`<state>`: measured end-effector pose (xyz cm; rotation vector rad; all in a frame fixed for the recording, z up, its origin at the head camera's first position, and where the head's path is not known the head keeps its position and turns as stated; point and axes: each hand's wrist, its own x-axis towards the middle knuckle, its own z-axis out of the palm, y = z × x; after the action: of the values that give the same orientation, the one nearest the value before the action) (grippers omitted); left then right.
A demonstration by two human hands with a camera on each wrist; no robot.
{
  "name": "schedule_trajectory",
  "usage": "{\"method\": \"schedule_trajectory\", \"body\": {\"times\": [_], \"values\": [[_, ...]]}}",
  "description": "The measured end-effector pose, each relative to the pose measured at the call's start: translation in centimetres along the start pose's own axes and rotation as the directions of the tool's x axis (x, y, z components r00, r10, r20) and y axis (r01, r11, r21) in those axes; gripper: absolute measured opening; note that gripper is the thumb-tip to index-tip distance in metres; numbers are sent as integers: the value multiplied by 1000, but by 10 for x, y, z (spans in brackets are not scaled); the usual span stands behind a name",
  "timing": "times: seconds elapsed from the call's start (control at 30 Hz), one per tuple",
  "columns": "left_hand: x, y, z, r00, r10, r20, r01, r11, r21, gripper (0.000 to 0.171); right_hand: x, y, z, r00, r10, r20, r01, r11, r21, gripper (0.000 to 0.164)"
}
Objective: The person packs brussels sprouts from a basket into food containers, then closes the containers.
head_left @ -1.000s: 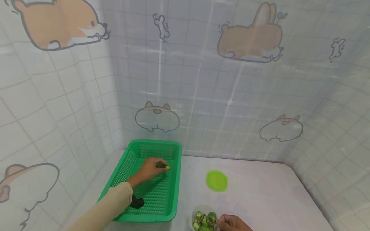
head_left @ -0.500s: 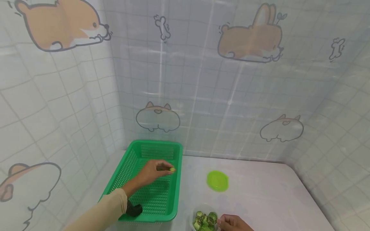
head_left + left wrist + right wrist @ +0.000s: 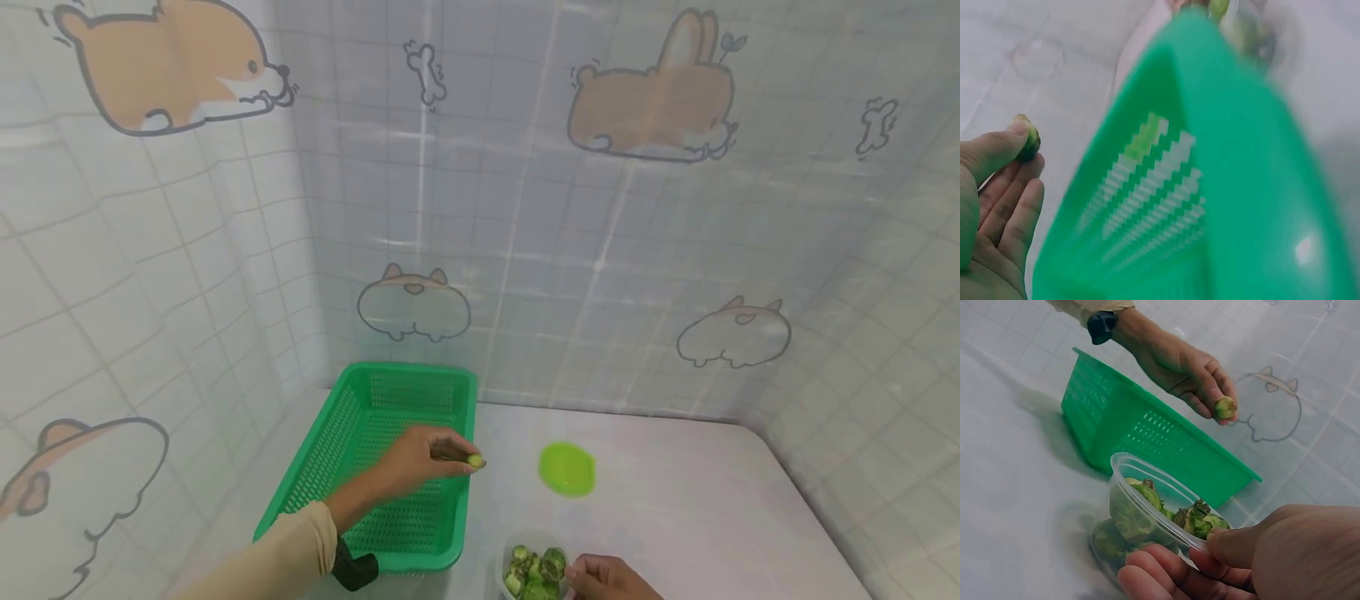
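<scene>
My left hand pinches a small Brussels sprout between thumb and fingertips. In the head view it reaches over the right rim of a green perforated plastic basket. The left wrist view shows the sprout's cut end by the thumb, with the other fingers loosely bent below. My right hand grips the rim of a clear plastic tub, thumb at the top edge and fingers beneath. Several Brussels sprouts lie inside this tub, which appears tilted in the right wrist view.
A lime-green round lid lies on the white table, right of the basket and beyond the tub. Tile-patterned sheets with cartoon dogs stand at the back and both sides. The left wrist wears a dark band.
My left hand has moved right with the sprout, from over the basket's middle to its right rim. My right hand stays at the tub.
</scene>
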<state>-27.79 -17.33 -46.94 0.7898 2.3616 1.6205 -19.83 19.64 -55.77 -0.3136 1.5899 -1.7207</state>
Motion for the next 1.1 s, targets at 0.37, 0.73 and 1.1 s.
{"method": "schedule_trajectory", "body": {"times": [0.37, 0.73, 1.1], "values": [[6, 23, 51, 989, 44, 144, -36, 998, -59, 21, -1, -4, 4, 999, -3, -39, 3, 1000, -13, 34], [8, 30, 93, 948, 114, 296, -157, 979, 127, 14, 1, -1, 2, 1000, -20, -16, 19, 1000, -25, 32], [12, 27, 113, 930, 153, 334, -306, 827, 471, 10, -2, -2, 1, 1000, -15, 2, 15, 1000, -5, 33]]}}
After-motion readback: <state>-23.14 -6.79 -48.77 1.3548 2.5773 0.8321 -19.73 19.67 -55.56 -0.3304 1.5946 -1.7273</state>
